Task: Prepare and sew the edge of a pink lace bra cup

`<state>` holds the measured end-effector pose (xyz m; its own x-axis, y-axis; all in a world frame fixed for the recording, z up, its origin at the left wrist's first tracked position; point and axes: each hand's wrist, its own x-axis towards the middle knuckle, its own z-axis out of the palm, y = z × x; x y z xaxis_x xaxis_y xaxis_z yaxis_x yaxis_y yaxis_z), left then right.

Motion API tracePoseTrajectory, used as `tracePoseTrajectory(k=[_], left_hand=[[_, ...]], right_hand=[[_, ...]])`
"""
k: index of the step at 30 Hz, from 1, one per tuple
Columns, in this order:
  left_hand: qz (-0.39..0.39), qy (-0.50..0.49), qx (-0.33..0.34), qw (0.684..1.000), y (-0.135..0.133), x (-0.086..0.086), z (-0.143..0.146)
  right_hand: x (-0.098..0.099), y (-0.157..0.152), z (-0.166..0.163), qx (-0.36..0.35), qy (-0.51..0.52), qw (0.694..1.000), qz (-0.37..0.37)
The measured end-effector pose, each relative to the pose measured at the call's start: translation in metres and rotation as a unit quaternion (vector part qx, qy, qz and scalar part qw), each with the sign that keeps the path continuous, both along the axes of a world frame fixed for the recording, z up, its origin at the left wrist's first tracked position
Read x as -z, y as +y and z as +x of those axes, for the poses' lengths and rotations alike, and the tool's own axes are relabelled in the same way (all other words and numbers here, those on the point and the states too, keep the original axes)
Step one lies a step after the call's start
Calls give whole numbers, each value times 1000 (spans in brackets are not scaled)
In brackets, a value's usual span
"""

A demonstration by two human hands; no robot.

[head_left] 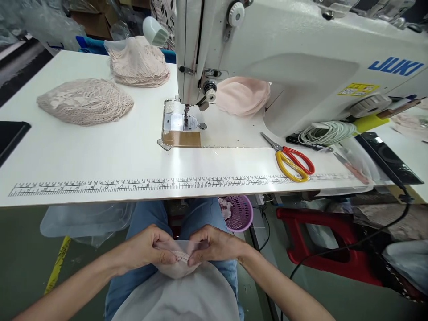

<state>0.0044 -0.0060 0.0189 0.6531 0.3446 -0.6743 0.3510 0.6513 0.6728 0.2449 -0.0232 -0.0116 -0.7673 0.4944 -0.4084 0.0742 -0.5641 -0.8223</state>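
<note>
Lace pieces sit at your far left on the white table (83, 151): one flat heap of pale pink lace (85, 101) near the left edge, and a taller stack of lace cups (138, 62) behind it, just beside the head of the sewing machine (301, 58). A printed ruler strip (167, 185) runs along the table's front edge.

Below that edge, over your lap, your left hand (147, 252) is closed in a pinch on the left side of a small pink fabric piece (177, 263), thumb and fingertips pressed on its lace-trimmed rim. Your right hand (214, 245) pinches the same piece from the other side, fingers curled tight, so both hands nearly meet at the middle. The piece hangs between them, above a larger sheet of white cloth (187, 294) draped over your jeans, well short of the machine.

Straight ahead of your hands, the needle plate (182, 122) lies bare, with a tan patch of tape just in front of it. Behind the needle sits a pile of plain pink cups (242, 96). Under the table, just right of your knee, stands a purple basket (239, 214) with scraps in it.

Further right on the table lie scissors with red and yellow handles (292, 162), blades pointing back toward the machine, then a coil of pale cord (326, 132) and a clear plastic bag (354, 162). A red stool (321, 240) stands on the floor at the right.
</note>
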Motion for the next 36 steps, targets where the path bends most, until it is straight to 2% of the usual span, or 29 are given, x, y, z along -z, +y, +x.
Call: tracePoseTrajectory(k=[8,15,22,28,36], left_hand=[[-3,-9,3,1000,-3,2,-14],[7,-7,9,1000,-7,3,-11],[25,-1,13,1000,-12,-1,-15],[103,52,39,993,-14,0,-15],[109,96,17,989,-16,-7,-14]], right_hand=[[3,1,13,2,-21,999,-41],[-5,4,2,-28,-14,998,-52],[-7,0,-2,-12,8,1000,-16],[-5,-2,5,2,-1,1000,-13],[-3,-5,10,10,-23,1000,0]])
